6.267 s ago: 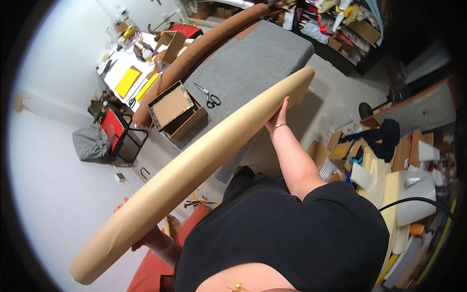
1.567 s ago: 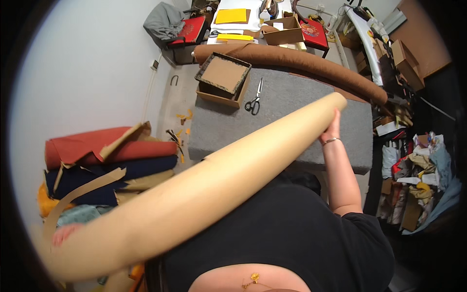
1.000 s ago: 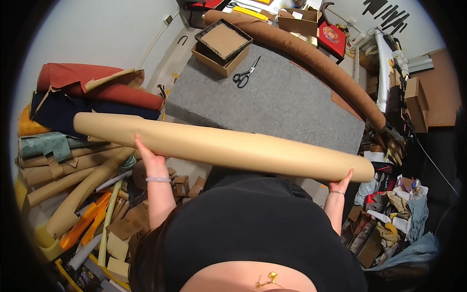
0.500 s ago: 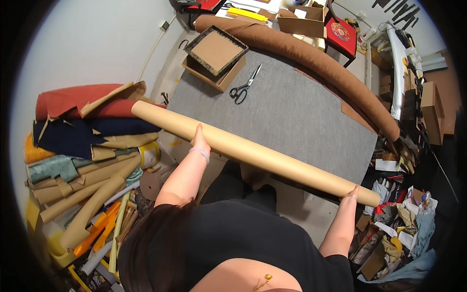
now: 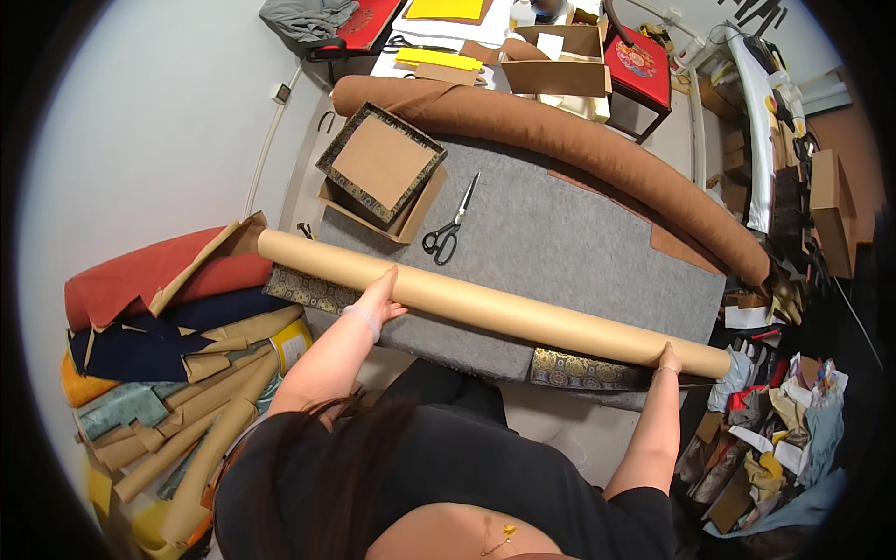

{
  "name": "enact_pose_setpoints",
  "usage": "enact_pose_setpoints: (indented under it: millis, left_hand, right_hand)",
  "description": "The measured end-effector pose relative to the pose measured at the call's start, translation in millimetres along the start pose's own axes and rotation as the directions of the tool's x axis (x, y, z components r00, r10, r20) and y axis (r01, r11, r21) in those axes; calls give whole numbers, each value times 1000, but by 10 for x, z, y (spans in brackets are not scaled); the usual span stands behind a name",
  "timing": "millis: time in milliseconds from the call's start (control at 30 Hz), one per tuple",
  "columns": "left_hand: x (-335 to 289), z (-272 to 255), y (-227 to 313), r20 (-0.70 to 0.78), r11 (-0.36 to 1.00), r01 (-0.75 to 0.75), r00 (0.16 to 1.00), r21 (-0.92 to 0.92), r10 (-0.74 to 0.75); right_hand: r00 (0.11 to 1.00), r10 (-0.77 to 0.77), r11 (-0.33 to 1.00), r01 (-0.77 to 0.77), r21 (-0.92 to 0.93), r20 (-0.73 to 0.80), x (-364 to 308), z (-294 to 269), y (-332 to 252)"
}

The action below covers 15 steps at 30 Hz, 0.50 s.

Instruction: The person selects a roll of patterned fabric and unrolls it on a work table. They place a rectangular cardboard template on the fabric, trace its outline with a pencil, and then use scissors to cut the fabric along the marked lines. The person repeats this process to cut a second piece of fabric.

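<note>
A long roll [image 5: 504, 313] with a smooth tan paper outer face lies slantwise along the near part of the grey-covered table [image 5: 579, 252]. Dark patterned brocade [image 5: 583, 370] with gold and grey medallions shows beneath it near the right end and also at the left. My left hand [image 5: 381, 291] grips the roll left of its middle, thumb on top and some fingers showing below. Near the right end my right hand [image 5: 669, 358] holds it too, thumb uppermost, other fingers hidden. Beyond the roll lie black-handled scissors [image 5: 450, 231], blades pointing away from me.
A brocade-edged tray [image 5: 381, 161] rests tilted on a cardboard box [image 5: 418, 210] at far left. A thick brown fabric roll [image 5: 560, 126] curves along the back. More fabric rolls [image 5: 140, 355] crowd the left; scraps [image 5: 775, 439] pile up at right. Red-seated chairs [image 5: 639, 58] stand behind.
Both hands have carried the roll forward, farther over the table. Brocade now shows under it at left and right. The view has shifted too, with more of the back area visible.
</note>
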<state>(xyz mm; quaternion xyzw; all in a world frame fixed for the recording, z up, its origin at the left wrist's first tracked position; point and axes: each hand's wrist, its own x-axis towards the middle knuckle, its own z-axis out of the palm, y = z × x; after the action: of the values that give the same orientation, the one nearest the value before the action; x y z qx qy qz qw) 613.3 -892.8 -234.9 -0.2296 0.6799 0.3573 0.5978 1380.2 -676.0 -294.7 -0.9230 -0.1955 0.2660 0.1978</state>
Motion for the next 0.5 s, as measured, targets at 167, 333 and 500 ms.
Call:
enact_pose_setpoints:
  millis: [167, 333, 500]
  left_hand:
    - [-324, -268, 799, -494, 736, -469, 547, 488, 676]
    - [-335, -3, 1901, -312, 954, -281, 920, -106, 236]
    - [494, -461, 1844, 40, 933, -212, 972, -291, 233]
  right_hand:
    - [790, -613, 748, 581, -320, 2, -1612, 819, -667]
    - [482, -617, 551, 829, -96, 622, -3672, 1747, -1182]
    - [62, -477, 249, 966, 67, 877, -5011, 2383, -1447]
